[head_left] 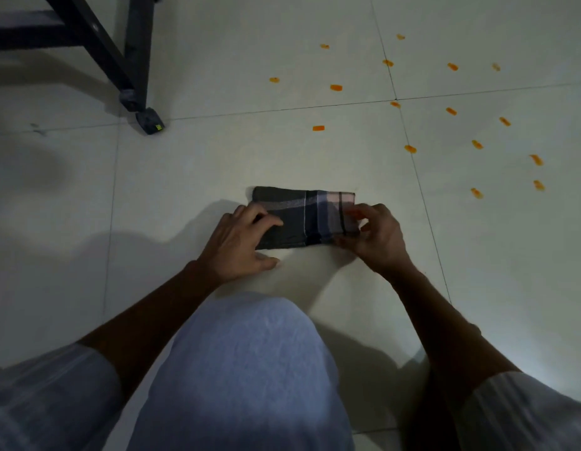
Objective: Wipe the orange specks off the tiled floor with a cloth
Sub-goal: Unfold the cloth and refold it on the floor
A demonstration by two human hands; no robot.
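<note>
A folded dark checked cloth [303, 216] with a pale pink band lies flat on the white tiled floor [217, 164] in front of my knee. My left hand [240, 242] rests on the cloth's left end, fingers pressing it down. My right hand [378, 237] pinches the cloth's right end between thumb and fingers. Several orange specks [410, 148] are scattered over the tiles beyond the cloth and to its right, from the far middle to the right edge. None of them touches the cloth.
A black metal frame leg [133, 70] with a foot [149, 120] stands at the upper left. My knee in light blue trousers [250, 369] fills the lower middle. Dark grout lines cross the floor.
</note>
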